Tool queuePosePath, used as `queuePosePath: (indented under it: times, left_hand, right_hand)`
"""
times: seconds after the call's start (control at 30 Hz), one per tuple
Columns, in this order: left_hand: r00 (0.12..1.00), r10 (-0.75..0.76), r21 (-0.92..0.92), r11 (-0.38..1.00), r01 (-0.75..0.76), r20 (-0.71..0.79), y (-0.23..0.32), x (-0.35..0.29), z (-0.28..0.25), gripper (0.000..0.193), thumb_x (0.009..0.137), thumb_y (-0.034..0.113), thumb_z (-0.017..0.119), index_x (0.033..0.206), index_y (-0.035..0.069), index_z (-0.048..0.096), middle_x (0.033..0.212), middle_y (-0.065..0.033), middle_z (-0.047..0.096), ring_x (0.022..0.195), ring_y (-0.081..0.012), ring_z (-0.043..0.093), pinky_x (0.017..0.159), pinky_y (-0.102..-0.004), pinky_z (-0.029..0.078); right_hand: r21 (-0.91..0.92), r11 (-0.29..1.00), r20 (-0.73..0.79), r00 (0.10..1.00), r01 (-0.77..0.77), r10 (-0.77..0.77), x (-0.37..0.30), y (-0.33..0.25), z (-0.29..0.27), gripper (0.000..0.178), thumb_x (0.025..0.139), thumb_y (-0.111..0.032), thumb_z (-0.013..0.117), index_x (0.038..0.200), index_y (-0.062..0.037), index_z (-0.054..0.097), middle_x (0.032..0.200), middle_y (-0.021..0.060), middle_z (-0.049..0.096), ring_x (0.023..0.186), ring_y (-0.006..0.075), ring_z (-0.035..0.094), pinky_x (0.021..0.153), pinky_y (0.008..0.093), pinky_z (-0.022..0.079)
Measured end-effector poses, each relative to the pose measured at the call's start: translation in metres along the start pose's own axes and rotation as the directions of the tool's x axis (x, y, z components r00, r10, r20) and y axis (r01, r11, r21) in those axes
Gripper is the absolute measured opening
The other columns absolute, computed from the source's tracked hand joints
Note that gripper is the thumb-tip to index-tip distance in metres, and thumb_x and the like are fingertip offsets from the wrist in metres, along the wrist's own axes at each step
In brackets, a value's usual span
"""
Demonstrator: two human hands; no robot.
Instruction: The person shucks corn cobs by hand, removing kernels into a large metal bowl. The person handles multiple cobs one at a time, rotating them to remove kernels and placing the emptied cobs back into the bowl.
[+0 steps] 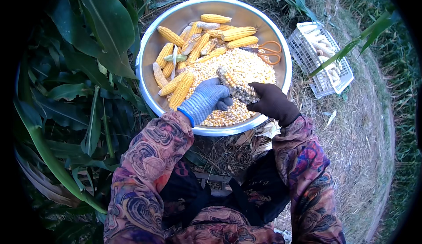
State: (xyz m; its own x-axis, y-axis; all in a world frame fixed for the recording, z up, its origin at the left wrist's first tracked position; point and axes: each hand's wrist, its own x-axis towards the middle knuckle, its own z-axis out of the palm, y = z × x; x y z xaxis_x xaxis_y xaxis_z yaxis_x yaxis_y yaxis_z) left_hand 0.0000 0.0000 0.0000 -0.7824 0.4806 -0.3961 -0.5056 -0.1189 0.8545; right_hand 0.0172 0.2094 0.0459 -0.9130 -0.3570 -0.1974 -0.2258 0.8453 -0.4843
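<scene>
Near the round metal basin's (231, 131) near edge, our curled, ribbed-gloved left hand (206, 95) and pinching, dark-gloved right hand (273, 103) grip one knobbly, mottled cob (237, 85) over loose kernels (252, 66); tapered, bumpy yellow ears (198, 48) lie toward the far-left rim.

Left glove (204, 98), pale grey-blue, finely ribbed, with bright blue cuff (186, 116); right glove (273, 103), plain, dark brown. Sleeves (143, 165), loose, pinkish-brown, bearing dark swirled rosettes and purple patches. Legwear (266, 184), black, with small print.
</scene>
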Motion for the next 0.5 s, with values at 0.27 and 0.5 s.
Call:
queuePosePath:
  times: [0.27,0.5]
  left_hand:
    - [0.998,0.011,-0.300,0.954,0.009,0.065,0.011,-0.010,-0.002,0.020,0.084,0.017,0.050,0.095,0.000,0.049,0.084,-0.0124,0.056,0.067,-0.0183,0.060,0.051,-0.0264,0.050]
    - [0.999,0.011,-0.030,1.000,-0.009,0.046,0.008,-0.008,-0.004,0.015,0.083,0.011,0.048,0.092,-0.001,0.048,0.081,-0.0128,0.055,0.063,-0.0172,0.058,0.049,-0.0230,0.048]
  right_hand:
    - [-0.014,0.999,-0.040,0.999,0.036,-0.037,0.000,0.003,-0.002,0.054,0.065,-0.025,0.071,0.114,-0.0095,0.056,0.099,0.0161,0.062,0.093,0.0313,0.059,0.083,0.0373,0.046]
    - [-0.094,0.995,-0.017,0.999,0.042,-0.044,-0.004,-0.004,-0.007,0.051,0.065,-0.024,0.070,0.113,-0.0112,0.057,0.098,0.0154,0.062,0.093,0.0310,0.059,0.082,0.0374,0.046]
